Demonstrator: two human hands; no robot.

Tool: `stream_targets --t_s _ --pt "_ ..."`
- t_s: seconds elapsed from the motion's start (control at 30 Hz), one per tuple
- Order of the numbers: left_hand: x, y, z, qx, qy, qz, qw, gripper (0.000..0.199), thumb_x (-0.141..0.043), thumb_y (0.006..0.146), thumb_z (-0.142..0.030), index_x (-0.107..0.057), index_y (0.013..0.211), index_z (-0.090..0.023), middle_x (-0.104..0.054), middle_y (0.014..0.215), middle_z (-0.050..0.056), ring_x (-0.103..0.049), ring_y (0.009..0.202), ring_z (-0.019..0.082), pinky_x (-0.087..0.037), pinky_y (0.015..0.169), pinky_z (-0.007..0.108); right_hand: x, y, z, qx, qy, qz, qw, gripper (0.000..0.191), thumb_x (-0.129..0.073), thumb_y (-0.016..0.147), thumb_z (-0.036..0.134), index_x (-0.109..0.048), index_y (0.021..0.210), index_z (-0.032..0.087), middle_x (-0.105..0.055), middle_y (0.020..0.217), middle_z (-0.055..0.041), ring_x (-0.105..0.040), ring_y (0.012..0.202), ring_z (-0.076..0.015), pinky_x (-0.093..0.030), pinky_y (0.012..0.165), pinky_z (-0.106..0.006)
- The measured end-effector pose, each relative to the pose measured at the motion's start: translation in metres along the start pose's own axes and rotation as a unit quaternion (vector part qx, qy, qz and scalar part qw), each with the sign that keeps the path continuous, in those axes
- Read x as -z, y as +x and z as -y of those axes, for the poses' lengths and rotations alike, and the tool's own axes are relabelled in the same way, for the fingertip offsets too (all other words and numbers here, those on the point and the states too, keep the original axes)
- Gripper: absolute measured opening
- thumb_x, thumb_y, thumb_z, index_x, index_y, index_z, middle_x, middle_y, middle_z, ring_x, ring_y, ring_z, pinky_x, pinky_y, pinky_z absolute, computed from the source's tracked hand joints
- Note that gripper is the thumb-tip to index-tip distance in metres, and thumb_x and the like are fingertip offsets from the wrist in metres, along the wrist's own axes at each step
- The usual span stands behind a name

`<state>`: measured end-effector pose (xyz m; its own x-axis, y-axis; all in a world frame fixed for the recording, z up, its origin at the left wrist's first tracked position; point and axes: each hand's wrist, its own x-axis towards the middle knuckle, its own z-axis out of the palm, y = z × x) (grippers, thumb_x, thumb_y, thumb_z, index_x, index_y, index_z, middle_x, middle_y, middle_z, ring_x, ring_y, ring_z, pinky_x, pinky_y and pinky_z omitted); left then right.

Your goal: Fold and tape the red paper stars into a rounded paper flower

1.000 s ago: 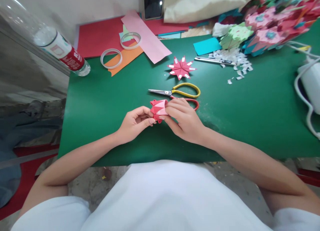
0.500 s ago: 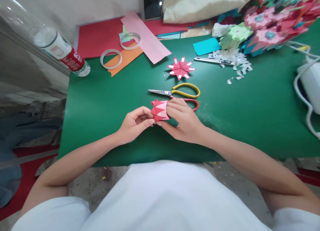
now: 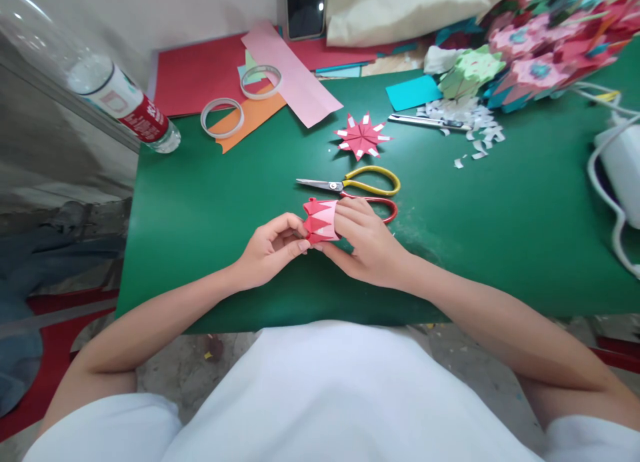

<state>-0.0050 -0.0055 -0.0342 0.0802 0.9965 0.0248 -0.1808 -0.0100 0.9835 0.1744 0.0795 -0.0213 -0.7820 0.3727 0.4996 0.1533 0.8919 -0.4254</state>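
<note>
A small ring-shaped paper piece [image 3: 321, 221], pink with red pointed folds, is held between both hands. My left hand [image 3: 275, 249] pinches its left edge with thumb and fingers. My right hand [image 3: 367, 242] grips the right end, its fingertips hidden inside or behind the paper and its thumb below. Scissors [image 3: 336, 186] with one yellow and one red handle lie just beyond, the red handle partly behind my right hand. Farther back rests a red star-shaped paper piece [image 3: 363, 137] with white strips on its points.
On the green table [image 3: 200, 202] are two tape rolls [image 3: 223, 118], pink paper [image 3: 295, 75], orange paper, a cutter [image 3: 429, 122] and white scraps. A bottle [image 3: 145, 122] stands left; paper flowers [image 3: 535, 69] and a white cable [image 3: 595, 175] are right.
The pink and red paper piece has shifted and turned very slightly between my fingers. Both hands keep nearly the same place and hold.
</note>
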Motion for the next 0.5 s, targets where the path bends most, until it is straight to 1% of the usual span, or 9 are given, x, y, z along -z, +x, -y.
stream_targets --t_s 0.1,0.2,0.3,0.4,0.5 --pt "0.000 0.000 -0.002 -0.007 0.000 -0.003 1.000 0.018 -0.068 0.084 -0.031 -0.058 0.085 -0.015 -0.059 0.081 0.001 -0.059 0.072 0.009 -0.053 0.068 0.021 0.003 0.002 0.003 -0.006 0.002 -0.040 0.999 0.014 -0.054 0.090 0.024 -0.048 0.079 0.019 -0.061 0.079 -0.0043 -0.052 0.076 -0.0178 -0.040 0.070 -0.033" --pt "0.000 0.001 -0.003 -0.030 -0.004 -0.019 0.999 0.015 -0.065 0.086 -0.029 -0.059 0.086 -0.015 -0.061 0.081 0.002 -0.061 0.073 0.009 -0.053 0.069 0.021 0.007 0.002 0.005 -0.001 -0.023 -0.115 0.993 0.012 -0.062 0.086 0.028 -0.052 0.087 0.022 -0.063 0.086 -0.0030 -0.055 0.081 -0.0186 -0.041 0.076 -0.035" --pt "0.002 0.001 -0.001 -0.044 -0.016 -0.035 0.998 0.013 -0.064 0.087 -0.028 -0.059 0.090 -0.016 -0.063 0.081 0.001 -0.062 0.073 0.009 -0.053 0.069 0.021 0.011 0.000 0.006 0.010 -0.077 -0.183 0.980 0.022 -0.068 0.082 0.035 -0.054 0.096 0.025 -0.064 0.092 -0.0026 -0.056 0.084 -0.0201 -0.041 0.078 -0.038" --pt "0.005 0.001 0.002 -0.033 -0.031 -0.038 0.998 0.014 -0.064 0.088 -0.030 -0.058 0.092 -0.017 -0.065 0.083 0.002 -0.063 0.073 0.010 -0.053 0.071 0.022 0.012 -0.002 0.006 0.010 -0.110 -0.209 0.972 0.028 -0.069 0.080 0.042 -0.055 0.100 0.028 -0.062 0.093 -0.0033 -0.056 0.086 -0.0211 -0.042 0.078 -0.040" --pt "0.006 0.000 0.003 -0.025 -0.048 -0.035 0.998 0.013 -0.063 0.088 -0.029 -0.058 0.092 -0.018 -0.066 0.084 0.002 -0.063 0.074 0.010 -0.052 0.072 0.022 0.012 -0.003 0.007 0.017 -0.124 -0.218 0.968 0.029 -0.070 0.079 0.042 -0.057 0.099 0.027 -0.060 0.093 -0.0043 -0.055 0.087 -0.0214 -0.042 0.077 -0.040"
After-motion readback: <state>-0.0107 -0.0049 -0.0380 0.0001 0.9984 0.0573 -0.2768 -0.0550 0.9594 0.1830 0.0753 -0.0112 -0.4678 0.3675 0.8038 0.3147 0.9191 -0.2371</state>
